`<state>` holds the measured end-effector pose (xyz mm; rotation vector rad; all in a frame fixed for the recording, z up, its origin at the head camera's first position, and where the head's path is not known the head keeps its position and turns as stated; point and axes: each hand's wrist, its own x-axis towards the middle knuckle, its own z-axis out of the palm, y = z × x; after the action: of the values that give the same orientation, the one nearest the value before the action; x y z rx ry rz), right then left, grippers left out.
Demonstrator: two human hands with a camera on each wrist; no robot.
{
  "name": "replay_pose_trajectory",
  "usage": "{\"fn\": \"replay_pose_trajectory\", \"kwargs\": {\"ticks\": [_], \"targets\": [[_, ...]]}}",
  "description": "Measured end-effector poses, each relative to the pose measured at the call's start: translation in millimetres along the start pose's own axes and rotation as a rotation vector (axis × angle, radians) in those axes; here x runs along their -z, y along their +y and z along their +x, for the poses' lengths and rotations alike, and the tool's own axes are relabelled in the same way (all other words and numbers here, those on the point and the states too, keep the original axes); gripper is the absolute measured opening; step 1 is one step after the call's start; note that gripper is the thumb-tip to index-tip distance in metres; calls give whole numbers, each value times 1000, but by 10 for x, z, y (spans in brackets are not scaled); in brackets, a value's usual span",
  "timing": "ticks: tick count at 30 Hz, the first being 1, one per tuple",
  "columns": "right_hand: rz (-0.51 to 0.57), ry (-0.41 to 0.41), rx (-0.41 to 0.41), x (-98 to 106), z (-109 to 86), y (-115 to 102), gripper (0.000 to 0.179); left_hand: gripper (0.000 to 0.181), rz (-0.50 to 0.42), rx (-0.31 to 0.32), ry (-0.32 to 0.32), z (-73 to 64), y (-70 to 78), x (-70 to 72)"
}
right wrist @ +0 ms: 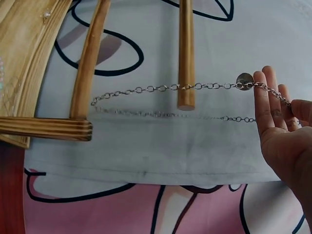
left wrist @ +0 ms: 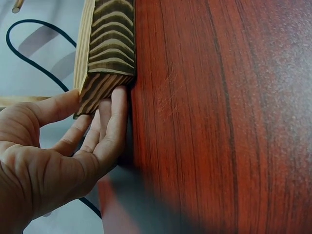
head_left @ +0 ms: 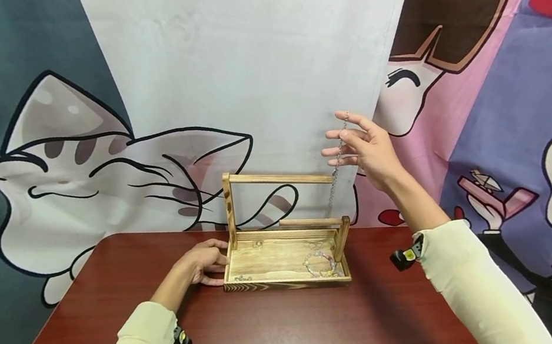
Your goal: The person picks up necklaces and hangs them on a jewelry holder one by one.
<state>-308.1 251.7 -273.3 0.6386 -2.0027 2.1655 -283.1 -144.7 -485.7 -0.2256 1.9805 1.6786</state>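
Observation:
A wooden jewelry stand [head_left: 267,259] has a shallow tray base, a long upper bar [head_left: 282,177] with a free right end, and a shorter lower bar [head_left: 310,222]. At its left end, my left hand [head_left: 206,261] grips the tray's corner, thumb on the upper edge and fingers under it in the left wrist view. My right hand [head_left: 369,149], raised at the right, pinches a silver chain necklace [right wrist: 151,88] with a round disc [right wrist: 245,81]. The necklace hangs in a long loop; in the right wrist view one strand overlaps the upper bar's free end.
Inside the tray lie a beaded bracelet [head_left: 331,272] at the right and small jewelry pieces [head_left: 242,278] at the front left. The stand is on a red-brown wooden table [head_left: 290,336]. A printed cloth backdrop [head_left: 260,67] hangs close behind it.

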Motion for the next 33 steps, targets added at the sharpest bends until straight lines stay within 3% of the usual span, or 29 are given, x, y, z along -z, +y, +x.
{"fn": "replay_pose_trajectory", "kwargs": {"ticks": [13,33], "targets": [[-103,9,-71,-228,14,288,48,59,-2,-5,-1,-15,2,21],[-82,-52,-101,-558,-6,513,48,59,-2,-9,-6,-17,-4,3]]}}
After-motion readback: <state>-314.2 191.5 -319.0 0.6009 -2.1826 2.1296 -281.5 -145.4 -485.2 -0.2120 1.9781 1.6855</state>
